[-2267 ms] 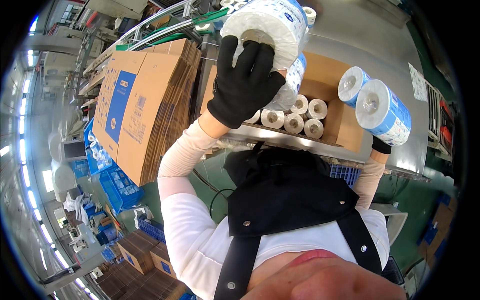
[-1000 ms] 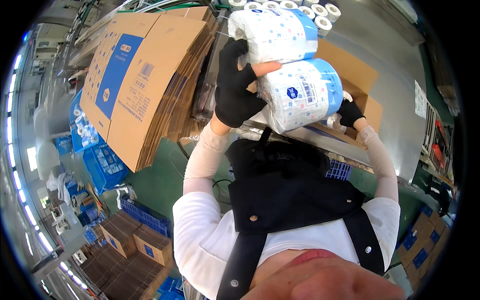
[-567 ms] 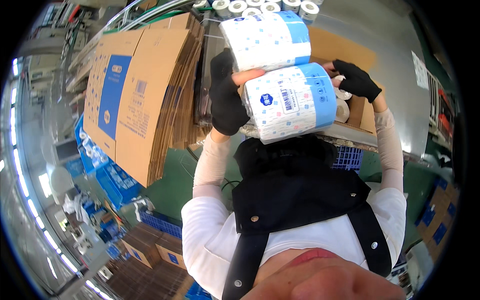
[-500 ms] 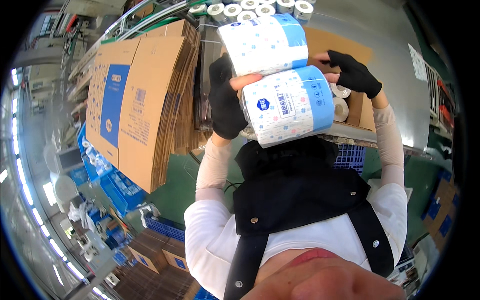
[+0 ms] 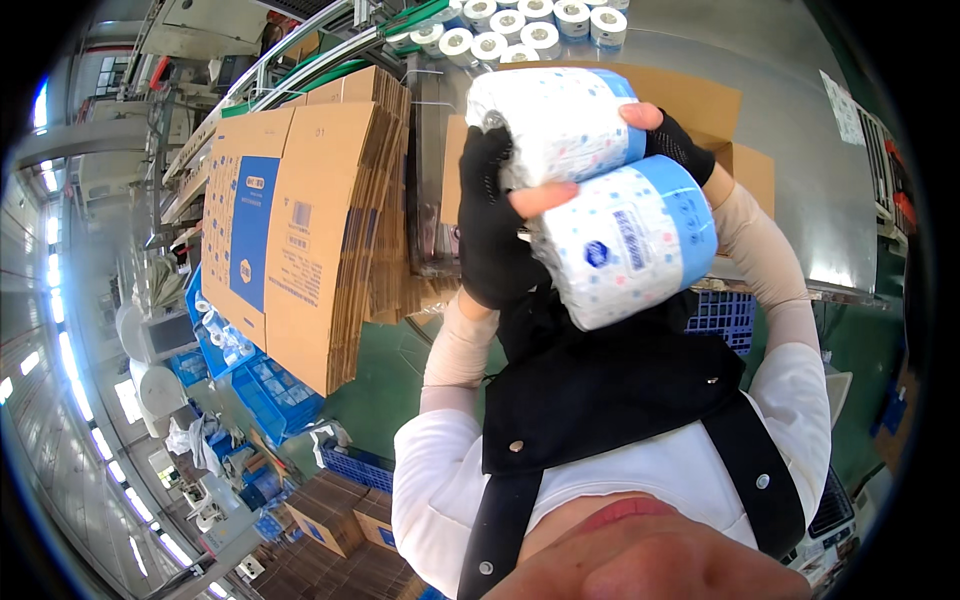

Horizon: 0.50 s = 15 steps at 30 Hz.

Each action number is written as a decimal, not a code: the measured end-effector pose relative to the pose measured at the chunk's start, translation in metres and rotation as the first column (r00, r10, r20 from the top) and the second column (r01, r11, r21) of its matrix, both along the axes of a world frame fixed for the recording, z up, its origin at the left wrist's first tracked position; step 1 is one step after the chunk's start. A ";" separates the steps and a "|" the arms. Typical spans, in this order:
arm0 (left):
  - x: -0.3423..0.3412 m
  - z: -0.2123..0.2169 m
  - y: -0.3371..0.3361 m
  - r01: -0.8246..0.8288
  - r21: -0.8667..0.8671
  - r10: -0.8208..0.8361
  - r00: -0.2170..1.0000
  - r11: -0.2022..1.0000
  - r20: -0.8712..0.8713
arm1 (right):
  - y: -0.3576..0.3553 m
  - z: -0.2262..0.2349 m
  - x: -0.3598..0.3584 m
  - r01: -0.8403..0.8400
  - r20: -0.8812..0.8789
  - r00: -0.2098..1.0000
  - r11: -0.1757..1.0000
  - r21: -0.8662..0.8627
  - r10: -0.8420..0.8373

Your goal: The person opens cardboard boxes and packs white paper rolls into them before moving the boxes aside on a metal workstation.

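Note:
Two plastic-wrapped toilet paper rolls, white with a blue band at the right end, are held up side by side in front of me. The farther roll (image 5: 560, 115) lies tilted against the nearer roll (image 5: 630, 240). My left hand (image 5: 500, 215), in a black fingerless glove, grips both from their left ends, thumb laid over the join. My right hand (image 5: 670, 140), gloved alike, closes on the right end of the farther roll, thumb on top; its other fingers are hidden. Behind the rolls is an open cardboard carton (image 5: 750, 170), its inside mostly covered.
A stack of flattened cardboard cartons (image 5: 330, 220) stands at the left. More wrapped rolls (image 5: 520, 30) stand at the far end of the metal table (image 5: 810, 200). Blue crates (image 5: 265, 390) sit lower left, and a purple crate (image 5: 720, 320) is below the table edge.
Both rolls have come nearer and to the right. My right hand has moved from beside the carton onto the farther roll's right end. The view has shifted slightly.

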<state>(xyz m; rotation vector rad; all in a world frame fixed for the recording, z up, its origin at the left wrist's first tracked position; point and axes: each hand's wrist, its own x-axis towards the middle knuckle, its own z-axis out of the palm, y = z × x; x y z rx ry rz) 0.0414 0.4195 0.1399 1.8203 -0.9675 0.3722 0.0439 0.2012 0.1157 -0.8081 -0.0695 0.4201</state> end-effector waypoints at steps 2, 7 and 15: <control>-0.008 0.008 -0.005 -0.054 0.089 0.047 0.995 0.995 0.083 | 0.015 -0.005 -0.007 0.112 -0.156 0.983 0.987 0.113 -0.094; -0.018 0.016 -0.017 -0.025 0.163 -0.010 0.976 0.986 0.216 | -0.002 -0.015 -0.007 0.089 -0.159 0.985 0.989 0.118 -0.069; -0.031 0.030 -0.037 -0.037 0.353 -0.088 0.939 0.935 0.332 | -0.011 -0.051 -0.004 0.080 -0.114 0.992 0.942 0.326 -0.045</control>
